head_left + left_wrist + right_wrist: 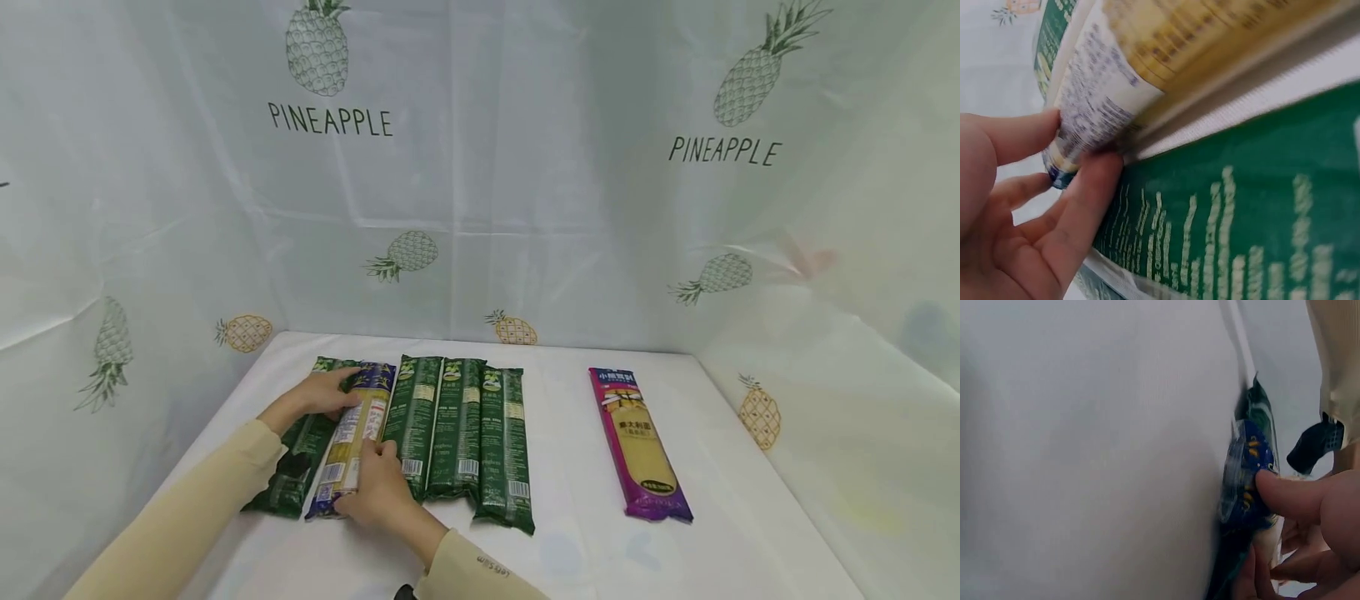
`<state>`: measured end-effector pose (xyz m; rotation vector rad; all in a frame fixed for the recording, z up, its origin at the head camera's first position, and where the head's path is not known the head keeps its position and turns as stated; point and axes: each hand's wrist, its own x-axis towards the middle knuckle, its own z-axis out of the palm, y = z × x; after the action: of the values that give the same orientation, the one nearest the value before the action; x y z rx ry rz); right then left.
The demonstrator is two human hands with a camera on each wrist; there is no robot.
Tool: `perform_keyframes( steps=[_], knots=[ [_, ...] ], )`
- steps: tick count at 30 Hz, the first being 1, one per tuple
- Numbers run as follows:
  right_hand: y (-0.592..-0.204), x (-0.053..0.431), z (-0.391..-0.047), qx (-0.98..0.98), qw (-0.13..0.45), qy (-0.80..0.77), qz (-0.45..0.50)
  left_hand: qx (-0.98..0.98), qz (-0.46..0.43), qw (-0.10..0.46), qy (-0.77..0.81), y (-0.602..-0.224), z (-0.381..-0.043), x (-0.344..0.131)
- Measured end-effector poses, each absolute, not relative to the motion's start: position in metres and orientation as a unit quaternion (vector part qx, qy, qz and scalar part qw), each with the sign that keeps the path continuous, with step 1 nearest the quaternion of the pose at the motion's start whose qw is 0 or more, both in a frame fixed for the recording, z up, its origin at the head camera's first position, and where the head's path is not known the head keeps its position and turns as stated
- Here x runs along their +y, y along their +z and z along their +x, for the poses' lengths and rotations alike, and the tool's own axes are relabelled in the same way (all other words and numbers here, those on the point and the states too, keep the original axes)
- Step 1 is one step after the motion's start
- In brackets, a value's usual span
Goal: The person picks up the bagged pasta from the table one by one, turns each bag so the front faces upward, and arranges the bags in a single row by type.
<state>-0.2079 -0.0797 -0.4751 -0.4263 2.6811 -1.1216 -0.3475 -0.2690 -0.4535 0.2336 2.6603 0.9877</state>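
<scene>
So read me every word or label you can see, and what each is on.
"PINEAPPLE", twice, on the backdrop.
"意大利面" on the purple packet.
Too small or blurred: that packet's other print, and lettering on the green packets, blue-ended packet and right sleeve.

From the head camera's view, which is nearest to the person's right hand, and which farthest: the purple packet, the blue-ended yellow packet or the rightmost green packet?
1. Blue-ended yellow packet: in the right hand's grip.
2. Rightmost green packet: to that hand's right.
3. Purple packet: farther right, apart from the others.
</scene>
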Motion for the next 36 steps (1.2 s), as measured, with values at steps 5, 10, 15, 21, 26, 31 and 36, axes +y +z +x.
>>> perform_keyframes(
  steps=[5,10,15,21,26,31,36],
  knots=[
    [-0.477,-0.077,-0.212,0.924,0.054,-0.336,-0.175,0.914,0.077,0.154,0.368,-0.454,-0.345,-0.266],
    [-0.483,-0.076,-0.212,0.928,0.025,-0.327,-0.18,0.918,0.073,0.145,0.363,-0.455,-0.344,-0.258],
    [-0.483,-0.074,-0.211,0.927,0.013,-0.323,-0.191,0.914,0.061,0.128,0.381,-0.457,-0.345,-0.253],
    [-0.484,-0.068,-0.211,0.905,0.024,-0.371,-0.209,0.906,0.044,0.117,0.405,-0.454,-0.345,-0.251],
    [-0.478,-0.061,-0.209,0.884,0.03,-0.412,-0.217,0.907,0.059,0.102,0.405,-0.44,-0.343,-0.245],
    [-0.465,-0.045,-0.206,0.848,0.028,-0.479,-0.225,0.908,0.091,0.074,0.403,-0.413,-0.344,-0.234],
    [-0.448,-0.022,-0.209,0.827,0.017,-0.507,-0.24,0.897,0.103,0.062,0.425,-0.383,-0.347,-0.218]
  ],
)
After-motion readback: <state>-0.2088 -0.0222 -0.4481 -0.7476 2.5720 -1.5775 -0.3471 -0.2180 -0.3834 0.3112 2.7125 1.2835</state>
